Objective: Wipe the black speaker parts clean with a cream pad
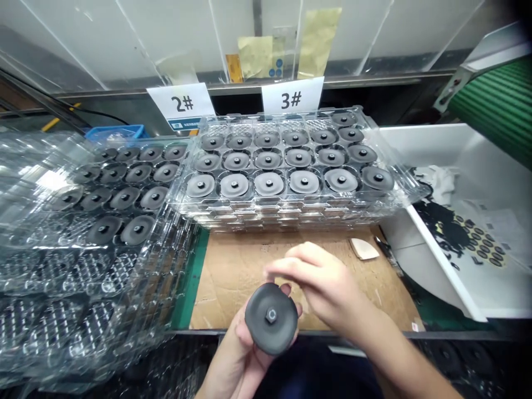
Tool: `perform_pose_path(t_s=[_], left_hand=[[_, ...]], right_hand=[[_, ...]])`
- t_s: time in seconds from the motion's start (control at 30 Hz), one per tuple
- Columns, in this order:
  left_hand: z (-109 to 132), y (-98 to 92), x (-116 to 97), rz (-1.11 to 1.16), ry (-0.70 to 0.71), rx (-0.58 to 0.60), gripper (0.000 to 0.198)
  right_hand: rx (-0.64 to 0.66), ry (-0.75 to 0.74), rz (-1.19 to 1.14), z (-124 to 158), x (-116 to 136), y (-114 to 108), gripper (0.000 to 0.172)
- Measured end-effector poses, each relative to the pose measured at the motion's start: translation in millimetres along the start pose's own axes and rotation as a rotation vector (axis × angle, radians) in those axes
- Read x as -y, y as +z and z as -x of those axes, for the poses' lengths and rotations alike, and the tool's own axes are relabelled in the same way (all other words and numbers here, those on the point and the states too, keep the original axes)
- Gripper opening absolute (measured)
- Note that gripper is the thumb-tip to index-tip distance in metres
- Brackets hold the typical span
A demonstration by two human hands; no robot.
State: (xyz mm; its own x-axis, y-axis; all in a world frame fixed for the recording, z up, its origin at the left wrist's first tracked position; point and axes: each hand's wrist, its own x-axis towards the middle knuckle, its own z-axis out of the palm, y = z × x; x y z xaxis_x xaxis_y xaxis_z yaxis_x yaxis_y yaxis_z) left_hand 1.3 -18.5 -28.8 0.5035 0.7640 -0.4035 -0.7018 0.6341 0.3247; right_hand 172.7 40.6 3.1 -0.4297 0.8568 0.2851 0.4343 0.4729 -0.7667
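Observation:
My left hand (249,343) is closed around the edge of a round black disc (266,338) with a small raised hub at its centre. The disc's face is turned up toward me, above the front edge of the cardboard. My right hand (322,280) hovers just above and to the right of it, slightly blurred. Its fingers reach left with bent joints, apart from the disc, and nothing shows in them. Similar black discs fill most pockets of a clear plastic tray (286,202), which tops a stack behind my hands.
More clear trays (137,277) holding discs are stacked on the left. Brown cardboard (224,277) covers the work surface, with a cream-coloured pad (364,249) on it. At right stands a white bin (436,266) containing black scraps and a sticker sheet. Paper signs (293,95) stand behind.

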Motion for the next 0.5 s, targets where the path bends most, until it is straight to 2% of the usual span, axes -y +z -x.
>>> perform_pose_path(t_s=[0.07,0.13,0.23,0.3,0.4,0.5], left_hand=[[0,-4.2,-2,0.041,-0.007,0.044,0.052],[1,-7.5,-4,0.071,-0.021,0.084,0.055],[0,-9.2,-5,0.088,-0.051,0.093,0.057],[-1,-7.9,-5,0.084,-0.064,0.086,0.056],[-3,-1.7,-6,0.059,-0.075,0.087,0.053],[-5,8.0,-4,0.008,-0.081,0.030,0.053]], right_hand=[[-0.057,0.201,-0.021,15,-19,11,0.028],[-0.048,0.353,-0.037,38,-37,28,0.027],[-0.011,0.448,-0.015,72,-58,55,0.027],[-0.007,0.468,-0.007,84,-65,63,0.025],[-0.065,0.508,0.012,79,-57,48,0.025],[-0.197,0.457,0.028,57,-24,16,0.024]])
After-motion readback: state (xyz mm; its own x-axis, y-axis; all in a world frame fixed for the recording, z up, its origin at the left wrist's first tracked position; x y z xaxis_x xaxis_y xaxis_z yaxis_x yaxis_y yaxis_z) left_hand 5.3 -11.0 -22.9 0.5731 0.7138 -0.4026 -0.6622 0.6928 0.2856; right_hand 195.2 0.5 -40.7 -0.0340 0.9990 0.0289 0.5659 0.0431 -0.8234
